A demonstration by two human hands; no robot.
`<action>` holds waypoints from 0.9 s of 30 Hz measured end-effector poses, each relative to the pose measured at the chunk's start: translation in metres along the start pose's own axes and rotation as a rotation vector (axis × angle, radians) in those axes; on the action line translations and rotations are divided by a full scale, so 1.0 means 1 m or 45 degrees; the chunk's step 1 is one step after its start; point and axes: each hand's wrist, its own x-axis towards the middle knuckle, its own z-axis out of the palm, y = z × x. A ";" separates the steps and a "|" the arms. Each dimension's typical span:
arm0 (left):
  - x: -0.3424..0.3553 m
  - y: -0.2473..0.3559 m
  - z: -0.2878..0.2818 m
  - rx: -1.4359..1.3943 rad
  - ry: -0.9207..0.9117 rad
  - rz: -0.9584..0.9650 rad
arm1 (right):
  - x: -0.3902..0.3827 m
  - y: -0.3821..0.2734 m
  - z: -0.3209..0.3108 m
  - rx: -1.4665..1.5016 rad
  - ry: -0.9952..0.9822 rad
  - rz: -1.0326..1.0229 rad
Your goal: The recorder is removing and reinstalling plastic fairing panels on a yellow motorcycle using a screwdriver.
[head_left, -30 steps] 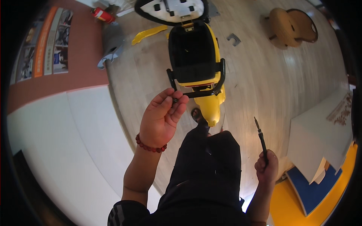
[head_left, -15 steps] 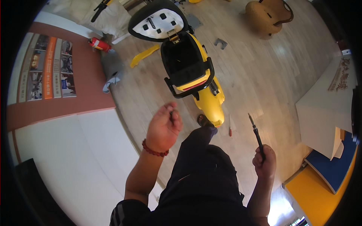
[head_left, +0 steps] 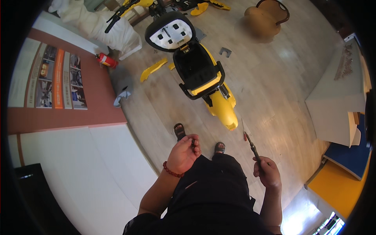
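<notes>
My right hand [head_left: 268, 172] grips a dark-handled screwdriver [head_left: 253, 149] that points up and away to the left. The fingers of my left hand [head_left: 183, 155], with a red bead bracelet [head_left: 172, 170] on its wrist, are curled around a small dark piece [head_left: 193, 144] whose kind I cannot make out. Beyond both hands stands a yellow scooter [head_left: 224, 111], apart from them. Its seat [head_left: 170, 31] is tilted up on a hinge, so the black storage bin [head_left: 194, 64] lies open. A black grab rail [head_left: 222, 72] curves around the bin's rear.
A red-handled tool [head_left: 245, 136] lies on the floor near the scooter's tail. Yellow panels [head_left: 153, 69] and a grey U-shaped piece [head_left: 225, 52] are on the floor too. A fire extinguisher [head_left: 106, 60] stands left, a brown chair [head_left: 270, 17] far right, a white cabinet [head_left: 338, 98] right.
My view has shifted back from the scooter, and both feet now show on the floor. My left hand has come lower and nearer my body. Both hands keep their hold.
</notes>
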 end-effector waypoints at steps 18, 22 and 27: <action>0.030 0.257 -0.071 0.349 -0.077 -0.157 | 0.099 0.055 0.237 0.542 -0.448 -0.083; 0.056 0.277 -0.052 0.515 -0.149 -0.292 | 0.103 0.053 0.257 0.521 -0.435 -0.100; 0.074 0.279 -0.020 0.690 -0.199 -0.375 | 0.146 0.026 0.275 0.180 -0.440 -0.170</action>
